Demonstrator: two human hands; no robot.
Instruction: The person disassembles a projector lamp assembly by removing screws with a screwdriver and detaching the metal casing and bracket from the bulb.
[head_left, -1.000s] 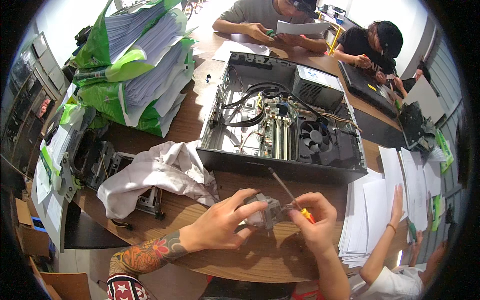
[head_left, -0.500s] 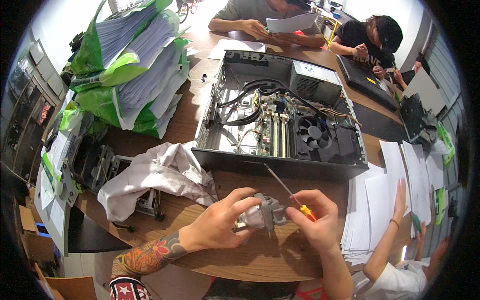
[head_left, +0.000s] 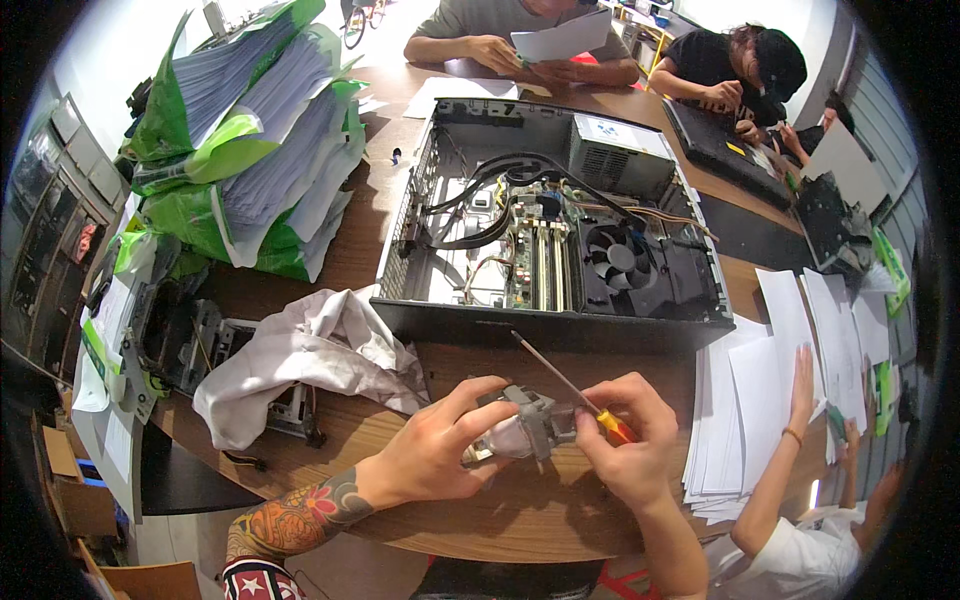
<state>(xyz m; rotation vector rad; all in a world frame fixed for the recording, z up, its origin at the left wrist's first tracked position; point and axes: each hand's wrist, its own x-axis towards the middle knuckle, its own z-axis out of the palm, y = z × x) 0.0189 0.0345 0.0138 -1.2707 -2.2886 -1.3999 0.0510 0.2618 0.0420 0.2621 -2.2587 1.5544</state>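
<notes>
My left hand [head_left: 435,445] is closed around a grey lamp module [head_left: 520,425] with a pale, rounded, glassy side, held just above the table's near edge. In my right hand [head_left: 632,440] is a screwdriver [head_left: 560,375] with a yellow and red handle. Its thin shaft slants up and left, clear of the lamp module, the tip overlapping the front of the computer case in view. My right fingertips are beside the module's right end; whether they touch it I cannot tell. Beyond both hands lies an opened desktop computer case [head_left: 555,325], its fan, cables and memory sticks exposed.
A crumpled white cloth [head_left: 310,365] covers part of a metal frame at left. Behind it stands a tall paper stack in green wrapping [head_left: 250,150]. Loose white sheets [head_left: 755,400] lie right, beside another person's arm [head_left: 775,470]. Two people sit across the table, near a black laptop [head_left: 725,150].
The screwdriver has turned slightly in my right hand, showing more of its handle. My left hand still holds the lamp module. The view has shifted a little.
</notes>
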